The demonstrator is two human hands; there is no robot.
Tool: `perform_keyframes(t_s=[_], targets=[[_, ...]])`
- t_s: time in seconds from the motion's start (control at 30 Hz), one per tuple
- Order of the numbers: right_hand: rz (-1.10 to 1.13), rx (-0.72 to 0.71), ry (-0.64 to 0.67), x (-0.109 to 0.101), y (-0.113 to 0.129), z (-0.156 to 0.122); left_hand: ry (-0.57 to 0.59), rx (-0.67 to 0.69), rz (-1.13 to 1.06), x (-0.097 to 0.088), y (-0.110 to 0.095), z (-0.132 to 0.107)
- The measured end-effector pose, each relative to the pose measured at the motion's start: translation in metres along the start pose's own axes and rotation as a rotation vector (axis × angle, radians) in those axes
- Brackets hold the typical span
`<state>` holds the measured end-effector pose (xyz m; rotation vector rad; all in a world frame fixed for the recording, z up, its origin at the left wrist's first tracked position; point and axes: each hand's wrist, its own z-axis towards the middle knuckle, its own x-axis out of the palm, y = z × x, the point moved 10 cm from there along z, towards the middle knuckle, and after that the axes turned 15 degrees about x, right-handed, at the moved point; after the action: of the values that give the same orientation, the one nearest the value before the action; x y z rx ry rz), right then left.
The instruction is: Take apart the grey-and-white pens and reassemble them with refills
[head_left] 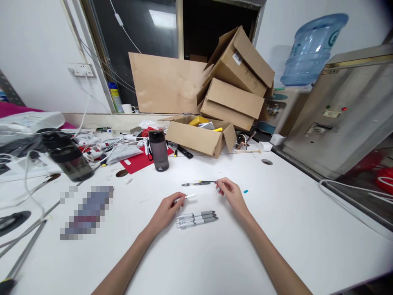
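Note:
My left hand [167, 209] pinches a white pen barrel [188, 197] that points to the right, just above the white table [276, 229]. My right hand [231, 193] is closed in a pinch on a small pen part near its fingertips, too small to name. Between the hands, a little nearer to me, lie three grey-and-clear pens [196, 219] side by side. A thin dark pen refill [198, 183] lies just beyond the hands, close to my right fingertips.
A smoky grey bottle [159, 150] stands beyond the hands, a larger dark bottle [67, 155] at the left. An open cardboard box [199, 137] and stacked boxes [238, 82] sit at the back. Cables and clutter fill the left side. A metal cabinet [344, 110] flanks the right.

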<state>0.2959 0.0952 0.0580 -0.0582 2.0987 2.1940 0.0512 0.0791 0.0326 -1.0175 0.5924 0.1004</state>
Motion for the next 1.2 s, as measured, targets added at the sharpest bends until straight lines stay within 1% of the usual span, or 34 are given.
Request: perform_keyframes(t_s=[0.13, 0.27, 0.43, 0.6, 0.8, 1.07, 1.2], targets=[[-0.015, 0.008, -0.022, -0.003, -0.004, 0.001, -0.008, -0.003, -0.003, -0.001, 0.000, 0.000], [-0.052, 0.006, -0.041, -0.004, -0.001, -0.001, -0.012, -0.010, 0.004, -0.002, 0.000, 0.000], [-0.068, 0.009, -0.046, -0.004, 0.000, -0.003, -0.021, -0.016, 0.001, -0.003, 0.000, 0.000], [-0.065, 0.018, -0.042, -0.004, -0.001, -0.004, -0.039, -0.020, 0.000, -0.005, -0.005, 0.001], [-0.055, 0.014, -0.035, -0.003, 0.004, -0.006, -0.061, -0.009, -0.003, -0.008, -0.009, 0.002], [-0.002, 0.024, -0.004, 0.001, 0.006, -0.006, -0.114, -0.049, -0.077, -0.013, 0.000, 0.001], [-0.001, 0.023, 0.011, 0.004, 0.006, -0.006, -0.114, -0.051, -0.121, -0.011, 0.001, 0.001]])
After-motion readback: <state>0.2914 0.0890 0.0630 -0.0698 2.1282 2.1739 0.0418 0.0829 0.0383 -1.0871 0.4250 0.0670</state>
